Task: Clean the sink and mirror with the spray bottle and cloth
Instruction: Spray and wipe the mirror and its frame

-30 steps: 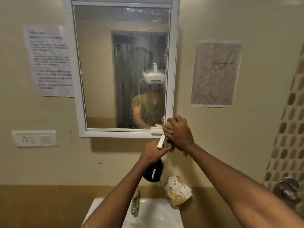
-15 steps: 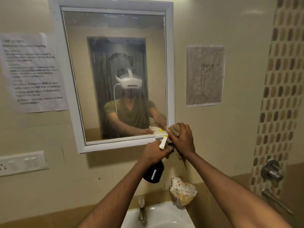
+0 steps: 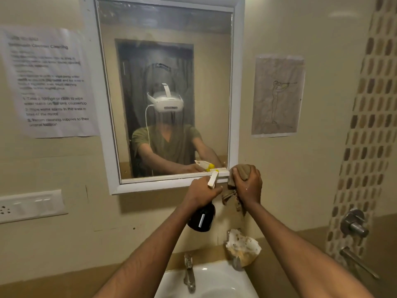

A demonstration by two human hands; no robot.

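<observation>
The mirror has a white frame, and its glass is streaked with a hazy film. The bottle is black with a white label strip, a white trigger head and a yellow nozzle tip. The cloth is dull brown. The sink is white, with a chrome tap. The wall is pale cream above a darker tan band. At the right edge, a tile strip shows rows of brown and tan ovals on cream. The switch plate is white.
</observation>
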